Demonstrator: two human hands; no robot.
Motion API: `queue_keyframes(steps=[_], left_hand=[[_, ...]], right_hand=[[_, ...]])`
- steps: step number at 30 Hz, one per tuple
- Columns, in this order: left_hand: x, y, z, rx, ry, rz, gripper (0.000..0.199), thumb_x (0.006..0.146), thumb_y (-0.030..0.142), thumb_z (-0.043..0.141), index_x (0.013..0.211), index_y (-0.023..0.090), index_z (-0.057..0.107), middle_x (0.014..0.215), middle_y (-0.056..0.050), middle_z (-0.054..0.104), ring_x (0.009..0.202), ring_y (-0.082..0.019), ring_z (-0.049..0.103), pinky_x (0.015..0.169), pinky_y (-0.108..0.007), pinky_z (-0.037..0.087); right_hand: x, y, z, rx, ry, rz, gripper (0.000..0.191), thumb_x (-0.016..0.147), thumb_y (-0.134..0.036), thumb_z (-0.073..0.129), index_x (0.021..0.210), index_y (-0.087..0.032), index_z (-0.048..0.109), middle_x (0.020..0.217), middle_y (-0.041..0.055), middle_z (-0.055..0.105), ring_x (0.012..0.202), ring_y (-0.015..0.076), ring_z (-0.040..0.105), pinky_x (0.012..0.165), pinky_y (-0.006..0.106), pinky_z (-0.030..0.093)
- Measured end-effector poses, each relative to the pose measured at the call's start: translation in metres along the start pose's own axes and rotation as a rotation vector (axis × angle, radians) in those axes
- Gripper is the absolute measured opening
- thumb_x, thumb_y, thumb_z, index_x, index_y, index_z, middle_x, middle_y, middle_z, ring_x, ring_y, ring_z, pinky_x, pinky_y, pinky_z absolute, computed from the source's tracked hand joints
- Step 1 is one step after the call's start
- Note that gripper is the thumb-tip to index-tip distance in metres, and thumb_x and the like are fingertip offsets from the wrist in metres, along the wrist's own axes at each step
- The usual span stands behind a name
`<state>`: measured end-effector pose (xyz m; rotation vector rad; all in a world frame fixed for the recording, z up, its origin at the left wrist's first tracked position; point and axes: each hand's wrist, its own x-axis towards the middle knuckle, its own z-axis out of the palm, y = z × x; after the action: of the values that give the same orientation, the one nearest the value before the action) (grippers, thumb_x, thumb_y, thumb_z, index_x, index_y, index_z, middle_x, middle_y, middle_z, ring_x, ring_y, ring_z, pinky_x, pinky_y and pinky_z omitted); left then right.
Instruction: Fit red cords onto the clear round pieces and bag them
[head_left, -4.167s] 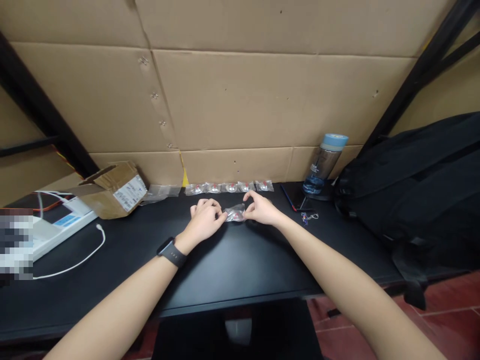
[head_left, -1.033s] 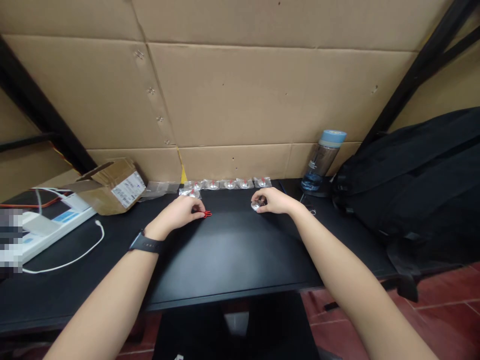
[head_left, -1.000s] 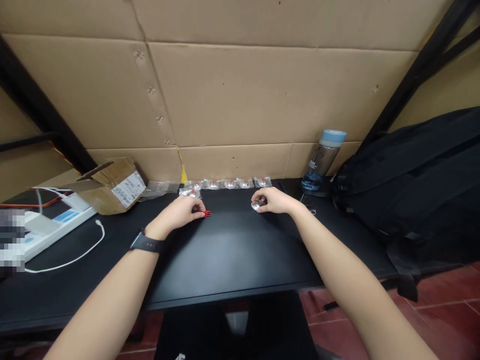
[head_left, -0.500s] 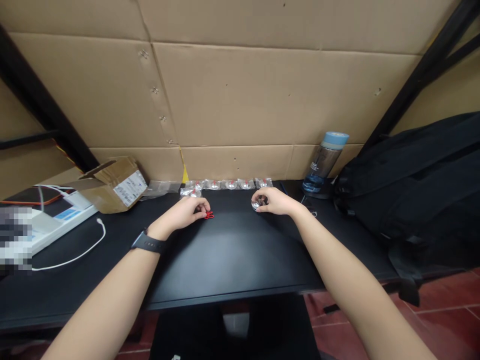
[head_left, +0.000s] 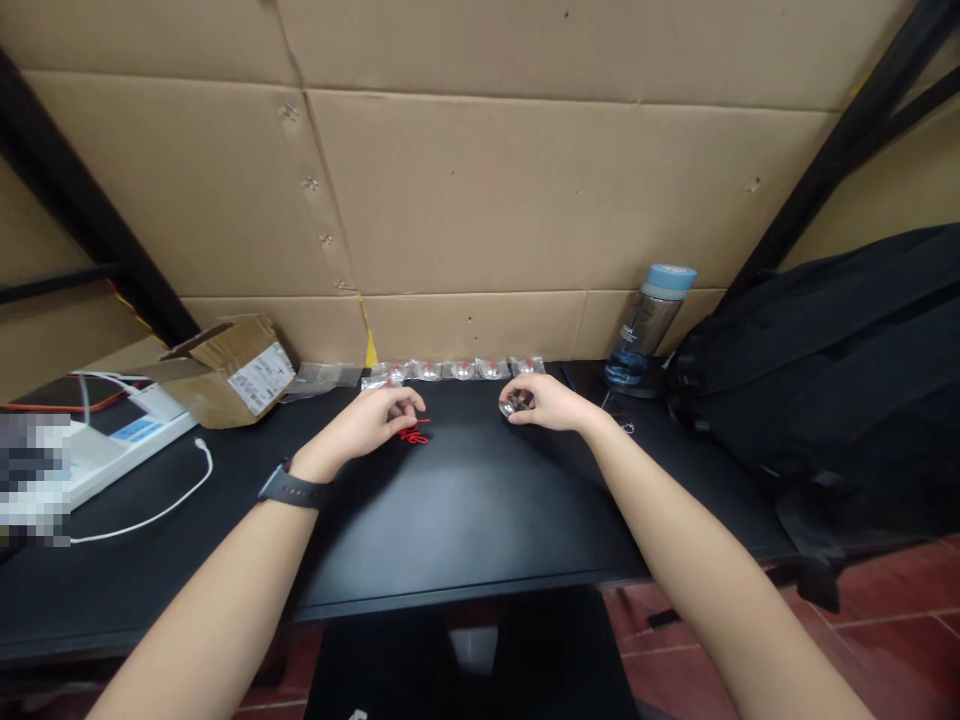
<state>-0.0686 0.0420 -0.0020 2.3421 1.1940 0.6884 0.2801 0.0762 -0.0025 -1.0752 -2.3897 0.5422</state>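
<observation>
On the left of the black desk [head_left: 465,500], my left hand [head_left: 379,415] is closed around part of a red cord [head_left: 414,436], whose loops hang out below the fingertips. My right hand [head_left: 546,402] grips a small shiny metal disc [head_left: 511,404] by its edge, to the right and apart from the left hand. Beyond both hands, several round metal pieces in clear bags [head_left: 463,370], with red bits on them, lie in a row along the cardboard wall.
An open cardboard box [head_left: 244,372] and a white power strip [head_left: 139,435] with a white cable [head_left: 176,502] are at left. A water bottle [head_left: 649,325] stands at the back right beside a black backpack [head_left: 832,370].
More of the red cord now shows below my left hand, which has risen slightly. My right hand has shifted a little to the left with the disc.
</observation>
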Motion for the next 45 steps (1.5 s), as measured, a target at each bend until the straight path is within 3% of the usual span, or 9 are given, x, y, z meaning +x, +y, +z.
queue_keyframes(steps=[8, 16, 20, 26, 30, 36, 45], left_hand=[[0.006, 0.021, 0.020, -0.128, 0.177, 0.050, 0.020, 0.090, 0.031, 0.062, 0.107, 0.021, 0.067, 0.103, -0.007, 0.076, 0.094, -0.021, 0.072, 0.082, -0.032, 0.056], [0.008, 0.034, 0.042, -0.321, 0.197, -0.003, 0.026, 0.093, 0.036, 0.061, 0.114, 0.021, 0.060, 0.093, -0.005, 0.071, 0.081, -0.018, 0.073, 0.076, -0.030, 0.057], [0.009, 0.038, 0.044, -0.473, 0.236, -0.054, 0.027, 0.089, 0.040, 0.067, 0.103, 0.018, 0.063, 0.094, -0.006, 0.071, 0.080, -0.019, 0.075, 0.073, -0.029, 0.060], [0.010, 0.045, 0.047, -0.539, 0.303, -0.037, 0.027, 0.075, 0.039, 0.082, 0.083, 0.015, 0.071, 0.087, -0.007, 0.076, 0.079, -0.020, 0.074, 0.081, -0.033, 0.062], [0.009, 0.046, 0.049, -0.562, 0.325, -0.018, 0.025, 0.075, 0.038, 0.082, 0.084, 0.016, 0.077, 0.096, -0.009, 0.079, 0.087, -0.023, 0.075, 0.090, -0.038, 0.062], [0.009, 0.048, 0.049, -0.529, 0.365, -0.014, 0.022, 0.077, 0.036, 0.080, 0.086, 0.016, 0.075, 0.089, -0.007, 0.078, 0.082, -0.021, 0.075, 0.083, -0.035, 0.062], [0.008, 0.054, 0.049, -0.478, 0.436, 0.068, 0.018, 0.083, 0.029, 0.074, 0.096, 0.019, 0.066, 0.094, -0.005, 0.073, 0.087, -0.018, 0.072, 0.084, -0.030, 0.057]], right_hand=[[0.004, -0.028, 0.014, 0.277, 0.134, -0.045, 0.031, 0.075, -0.026, 0.078, 0.104, -0.021, 0.071, 0.109, 0.0070, 0.068, 0.096, 0.0195, 0.064, 0.072, 0.028, 0.054], [0.002, -0.060, 0.027, 0.407, 0.250, -0.099, 0.041, 0.073, -0.023, 0.078, 0.111, -0.023, 0.064, 0.114, 0.0063, 0.065, 0.099, 0.0193, 0.065, 0.075, 0.029, 0.055], [0.003, -0.065, 0.035, 0.433, 0.266, -0.113, 0.042, 0.071, -0.022, 0.078, 0.110, -0.023, 0.063, 0.114, 0.0058, 0.066, 0.098, 0.0197, 0.066, 0.074, 0.030, 0.055], [0.003, -0.069, 0.044, 0.435, 0.294, -0.133, 0.041, 0.073, -0.021, 0.078, 0.110, -0.024, 0.062, 0.114, 0.0057, 0.066, 0.100, 0.0202, 0.068, 0.078, 0.032, 0.057], [0.003, -0.071, 0.047, 0.447, 0.303, -0.145, 0.042, 0.073, -0.022, 0.079, 0.111, -0.024, 0.062, 0.116, 0.0060, 0.065, 0.102, 0.0208, 0.068, 0.078, 0.031, 0.057], [0.001, -0.078, 0.049, 0.450, 0.334, -0.174, 0.041, 0.074, -0.023, 0.080, 0.111, -0.024, 0.062, 0.114, 0.0054, 0.065, 0.101, 0.0208, 0.069, 0.081, 0.032, 0.057], [0.001, -0.086, 0.054, 0.459, 0.375, -0.191, 0.039, 0.075, -0.029, 0.082, 0.109, -0.025, 0.064, 0.112, 0.0051, 0.065, 0.100, 0.0207, 0.069, 0.080, 0.033, 0.059]])
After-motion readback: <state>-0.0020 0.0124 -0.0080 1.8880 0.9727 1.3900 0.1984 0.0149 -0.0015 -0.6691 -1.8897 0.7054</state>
